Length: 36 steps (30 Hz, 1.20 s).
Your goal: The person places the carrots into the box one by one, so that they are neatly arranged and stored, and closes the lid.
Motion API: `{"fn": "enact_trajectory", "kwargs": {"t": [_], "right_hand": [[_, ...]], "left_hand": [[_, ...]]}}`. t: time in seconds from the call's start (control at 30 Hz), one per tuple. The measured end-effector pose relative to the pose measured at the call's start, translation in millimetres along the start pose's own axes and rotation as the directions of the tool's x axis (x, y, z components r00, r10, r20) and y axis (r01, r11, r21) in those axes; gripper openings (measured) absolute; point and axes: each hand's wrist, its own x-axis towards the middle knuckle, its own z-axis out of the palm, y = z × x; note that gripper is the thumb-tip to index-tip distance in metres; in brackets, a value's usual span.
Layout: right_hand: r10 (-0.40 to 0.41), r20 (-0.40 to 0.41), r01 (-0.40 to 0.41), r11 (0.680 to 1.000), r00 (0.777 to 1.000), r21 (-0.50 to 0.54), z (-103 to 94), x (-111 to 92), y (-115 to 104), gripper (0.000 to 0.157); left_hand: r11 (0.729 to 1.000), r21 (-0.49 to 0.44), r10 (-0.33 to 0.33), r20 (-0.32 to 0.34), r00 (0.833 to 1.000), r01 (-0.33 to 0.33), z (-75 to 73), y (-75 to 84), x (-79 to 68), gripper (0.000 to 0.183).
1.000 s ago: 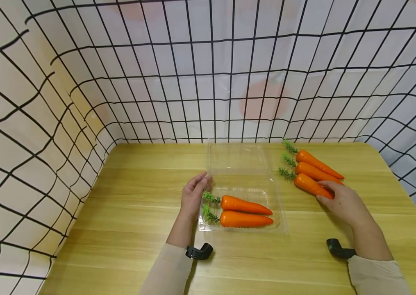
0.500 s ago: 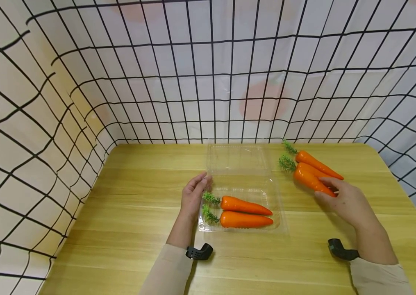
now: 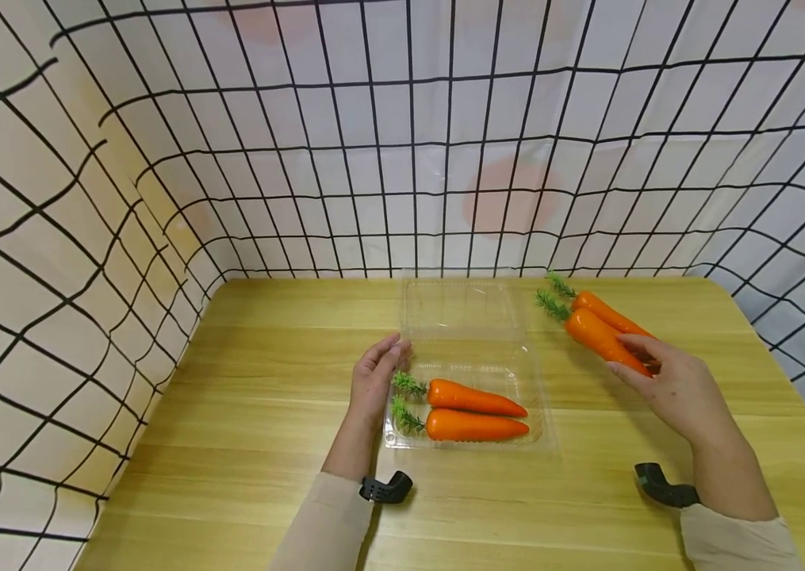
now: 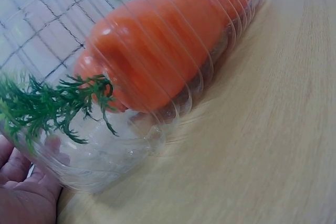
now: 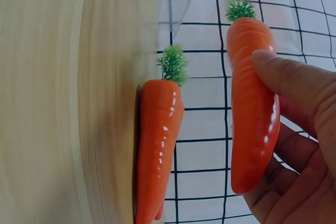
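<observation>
A carrot (image 3: 600,335) with green leaves is in my right hand (image 3: 680,388), pinched between thumb and fingers near its tapered half. In the right wrist view this carrot (image 5: 252,124) is raised off the table, beside another carrot (image 5: 159,140) lying there. My left hand (image 3: 372,381) holds the left edge of a clear plastic clamshell container (image 3: 548,420), thumb and fingers at its rim. Two carrots lie side by side in that container, the rear carrot (image 3: 473,396) and the front carrot (image 3: 475,424), leaves toward my left hand. The left wrist view shows a carrot (image 4: 157,45) through the ribbed wall.
The container's lid (image 3: 459,305) lies folded back toward the rear. On the right, a carrot (image 3: 609,311) rests on the wooden table (image 3: 245,444), and the held one overlaps what lies behind it. White cloth with a black grid (image 3: 345,159) encloses the back and sides.
My right hand has lifted the nearest carrot of the right-hand group and shifted it slightly back, over the middle one. The left hand and the container have stayed put.
</observation>
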Motion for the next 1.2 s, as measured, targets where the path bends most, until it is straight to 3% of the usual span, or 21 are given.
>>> {"fn": "enact_trajectory", "kwargs": {"t": [0.43, 0.73, 1.2], "right_hand": [[-0.038, -0.021, 0.039, 0.998, 0.999, 0.042, 0.3, -5.5, -20.0, 0.064], [-0.129, -0.062, 0.132, 0.99, 0.99, 0.046, 2.8, -10.6, -34.9, 0.054], [-0.273, -0.05, 0.276, 0.959, 0.961, 0.063, 16.6, -17.4, -73.5, 0.047]], "left_hand": [[1.0, 0.0, 0.001, 0.004, 1.0, -0.001, 0.2, 3.1, -1.5, 0.045], [1.0, 0.0, 0.0, -0.006, 1.0, 0.0, 0.7, 2.7, -1.8, 0.044], [1.0, -0.001, -0.001, 0.005, 1.0, 0.001, 0.1, 1.6, -1.1, 0.043]]}}
